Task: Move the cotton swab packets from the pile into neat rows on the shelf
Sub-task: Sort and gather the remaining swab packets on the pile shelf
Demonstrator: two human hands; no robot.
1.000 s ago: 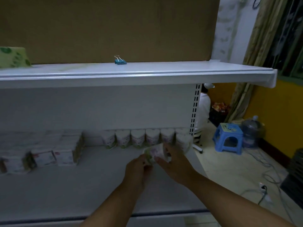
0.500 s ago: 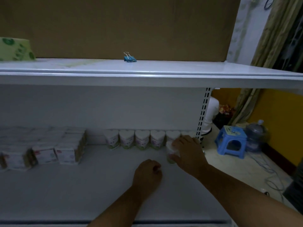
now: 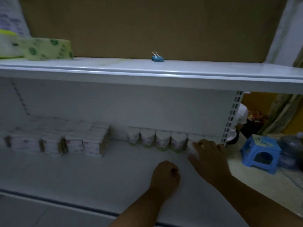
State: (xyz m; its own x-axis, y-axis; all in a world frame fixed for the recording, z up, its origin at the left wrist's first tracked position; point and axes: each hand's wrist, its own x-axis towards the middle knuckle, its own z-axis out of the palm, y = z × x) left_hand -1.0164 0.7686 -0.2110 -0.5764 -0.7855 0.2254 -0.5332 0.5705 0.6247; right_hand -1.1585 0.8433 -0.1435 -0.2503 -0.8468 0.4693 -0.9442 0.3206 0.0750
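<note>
Packet [image 3: 191, 150] set before back row [image 3: 157, 140], seemingly starting a second line | right hand [image 3: 209, 155] grips it | left hand [image 3: 165, 176] fisted, empty, on shelf [image 3: 82, 177]

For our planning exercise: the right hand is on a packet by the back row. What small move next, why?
Probably release the packet and withdraw the right hand: it seems already standing on the shelf against the row; the left hand is empty.

Your left grip [image 3: 164, 176] and right grip [image 3: 209, 158] are bare; both forearms [image 3: 255, 199] show bare, unsleeved.
</note>
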